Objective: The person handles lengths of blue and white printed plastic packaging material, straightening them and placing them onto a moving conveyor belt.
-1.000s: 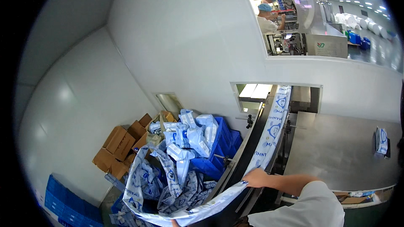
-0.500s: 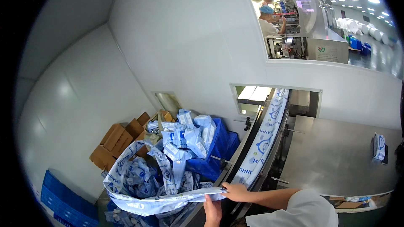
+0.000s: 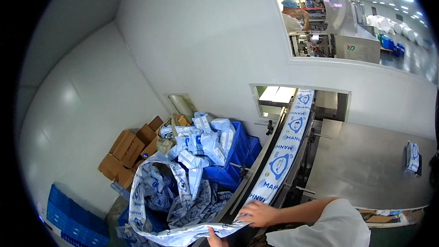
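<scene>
A long white-and-blue printed film strip (image 3: pixel 287 146) runs down a narrow conveyor (image 3: pixel 256 167) from a wall hatch. Off the belt's end it loops left into a heap of crumpled film (image 3: pixel 183 201). My right hand (image 3: pixel 258 212), on a white-sleeved arm from the right, lies on the strip at the belt's lower end, fingers spread. At the bottom edge my left hand (image 3: pixel 215 238) grips the hanging strip; only part of this hand shows.
Blue crates (image 3: pixel 238 155) piled with blue-and-white packets stand left of the conveyor, cardboard boxes (image 3: pixel 125 153) behind them, more blue crates (image 3: pixel 64 215) at lower left. A steel table (image 3: pixel 366 164) on the right carries one packet (image 3: pixel 412 155). A person in a blue cap (image 3: pixel 292 11) works behind a window.
The film loop has been drawn off the belt and swung left and down onto the heap. My right hand has slid down the belt toward me; my left hand came in at the bottom edge.
</scene>
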